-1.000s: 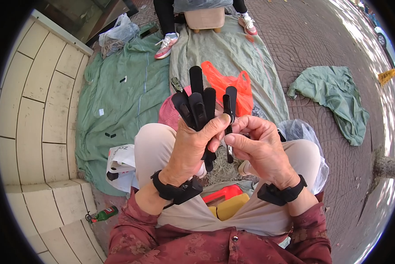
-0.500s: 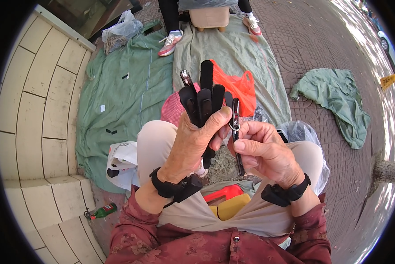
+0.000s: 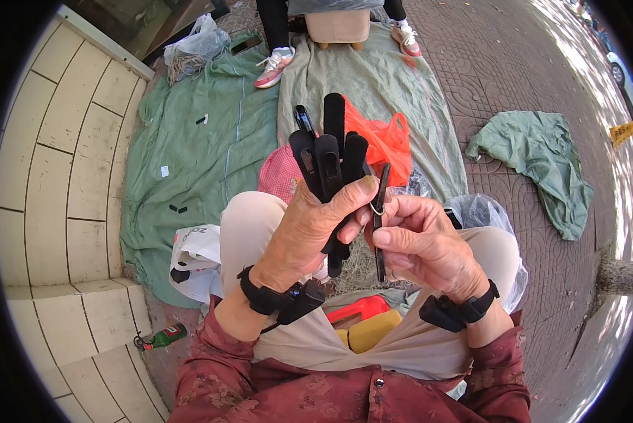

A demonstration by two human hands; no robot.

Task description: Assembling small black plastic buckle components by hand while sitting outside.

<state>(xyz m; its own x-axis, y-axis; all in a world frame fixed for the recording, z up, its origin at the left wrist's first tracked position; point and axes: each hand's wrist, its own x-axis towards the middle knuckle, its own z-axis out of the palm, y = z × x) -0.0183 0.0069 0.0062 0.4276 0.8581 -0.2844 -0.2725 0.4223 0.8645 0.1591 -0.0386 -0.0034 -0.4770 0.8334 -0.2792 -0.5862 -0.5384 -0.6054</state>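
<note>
In front of my knees, my left hand [image 3: 292, 236] is closed around a bundle of black strips [image 3: 328, 166] with rounded ends. Some strips look fuzzy, and one has a shiny face. Their exact kind does not show. My right hand [image 3: 429, 243] pinches a single narrow black strip [image 3: 383, 183], nearly upright and leaning slightly right at its top. A thin pale metal ring or loop [image 3: 378, 210] shows at the middle of that strip. My left thumb and fingertips lie close beside it; whether they touch it is hard to tell.
Green cloths [image 3: 189, 141] cover the ground ahead. A red plastic bag [image 3: 385, 144] and a pink checked cloth [image 3: 278, 175] lie beyond my hands. Dry straw-like fibre [image 3: 355, 271] and a yellow object [image 3: 374, 333] are between my legs. Someone's shoe [image 3: 275, 68] is ahead; a green bottle [image 3: 167, 335] lies left.
The single strip has turned in my right fingers, its shiny face no longer showing and its top leaning further right. The bundle has shifted and turned slightly in my left hand.
</note>
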